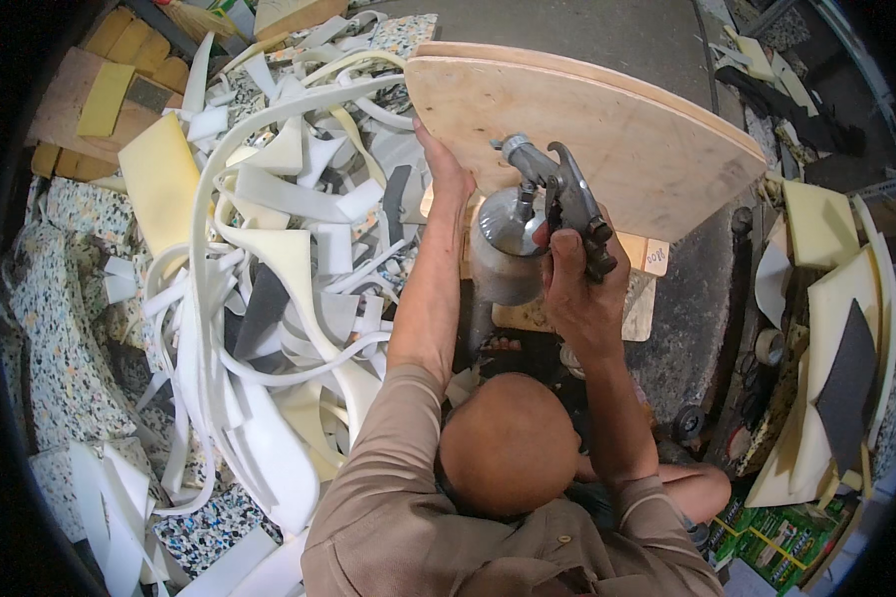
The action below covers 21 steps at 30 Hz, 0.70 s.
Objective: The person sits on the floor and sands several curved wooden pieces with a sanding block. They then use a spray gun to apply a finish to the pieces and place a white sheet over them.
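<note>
In my right hand (pixel 585 289) is a metal spray gun (pixel 562 184) with a round cup (pixel 508 244) hanging below it; my fingers are wrapped around its handle. The gun's nozzle points toward the face of a curved-edged plywood panel (pixel 577 129) that stands tilted in front of me. At the panel's left edge, my left hand (pixel 446 164) grips the wood, with some fingers hidden behind it. Whether spray is coming out cannot be made out. Smaller wooden pieces (pixel 639 310) lie under the panel and the gun.
White and cream foam offcuts (pixel 269 189) are heaped at the left, beside speckled foam blocks (pixel 65 308). Yellow and cream foam sheets (pixel 821 229) lean at the right, with a dark grey piece (pixel 848 383). A green printed box (pixel 777 542) lies at the lower right.
</note>
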Each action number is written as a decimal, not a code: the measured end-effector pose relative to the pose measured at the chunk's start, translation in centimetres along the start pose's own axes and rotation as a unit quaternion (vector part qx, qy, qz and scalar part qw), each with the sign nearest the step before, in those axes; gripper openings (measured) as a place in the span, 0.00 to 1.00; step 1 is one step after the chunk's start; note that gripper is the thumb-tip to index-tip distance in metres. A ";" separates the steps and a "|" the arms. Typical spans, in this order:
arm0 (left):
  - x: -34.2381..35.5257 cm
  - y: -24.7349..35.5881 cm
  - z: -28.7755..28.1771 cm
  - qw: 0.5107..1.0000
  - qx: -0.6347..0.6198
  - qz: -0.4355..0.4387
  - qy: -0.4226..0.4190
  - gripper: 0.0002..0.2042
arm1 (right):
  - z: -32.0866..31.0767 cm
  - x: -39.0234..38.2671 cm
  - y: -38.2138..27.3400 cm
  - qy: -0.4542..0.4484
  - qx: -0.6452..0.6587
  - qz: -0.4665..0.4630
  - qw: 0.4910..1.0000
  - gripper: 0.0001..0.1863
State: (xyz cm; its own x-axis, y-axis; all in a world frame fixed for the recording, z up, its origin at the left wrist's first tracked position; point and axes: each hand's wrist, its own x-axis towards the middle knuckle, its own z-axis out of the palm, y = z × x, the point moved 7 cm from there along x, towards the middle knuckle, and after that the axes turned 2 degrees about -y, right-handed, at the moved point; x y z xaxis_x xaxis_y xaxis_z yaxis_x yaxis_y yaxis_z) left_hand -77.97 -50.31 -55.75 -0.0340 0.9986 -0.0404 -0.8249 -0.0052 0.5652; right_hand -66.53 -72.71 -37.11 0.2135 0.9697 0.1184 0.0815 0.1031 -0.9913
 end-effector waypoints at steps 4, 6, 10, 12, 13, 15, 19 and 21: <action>-0.2 0.3 0.7 1.000 0.007 0.004 0.000 0.36 | -0.7 -0.4 -0.1 -0.001 -0.020 -0.007 1.000 0.23; -0.5 0.7 1.0 1.000 0.014 0.009 0.002 0.36 | -0.6 -0.3 -0.3 -0.017 -0.008 -0.016 1.000 0.23; -1.4 1.5 1.4 0.998 0.064 0.015 0.010 0.36 | 0.2 0.3 -0.3 -0.028 0.029 -0.006 0.999 0.20; -1.6 1.6 1.6 0.997 0.078 0.020 0.018 0.36 | 0.1 0.3 -0.7 -0.007 0.047 -0.027 0.998 0.19; -1.6 1.6 1.6 0.997 0.076 0.021 0.027 0.36 | -0.1 0.2 -0.7 0.001 0.048 -0.024 0.999 0.19; -1.4 1.4 1.8 0.998 0.063 0.021 0.019 0.36 | -0.9 -0.1 -0.6 0.016 0.041 -0.016 0.999 0.19; -0.6 1.0 1.6 0.999 0.044 0.018 -0.013 0.36 | -3.7 -1.0 -0.3 0.044 0.004 -0.003 0.999 0.23; -0.4 0.9 1.3 0.998 0.051 0.022 -0.016 0.37 | -5.5 -1.5 -0.2 0.076 -0.009 -0.013 0.997 0.23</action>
State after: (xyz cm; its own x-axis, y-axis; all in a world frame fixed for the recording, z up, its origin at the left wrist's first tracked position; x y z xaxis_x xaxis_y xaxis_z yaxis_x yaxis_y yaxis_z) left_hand -77.95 -50.62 -54.12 -0.0498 0.9987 0.0125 -0.7612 -0.0461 0.6469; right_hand -61.53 -75.42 -36.82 0.3555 0.9221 0.1530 0.1062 0.1227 -0.9867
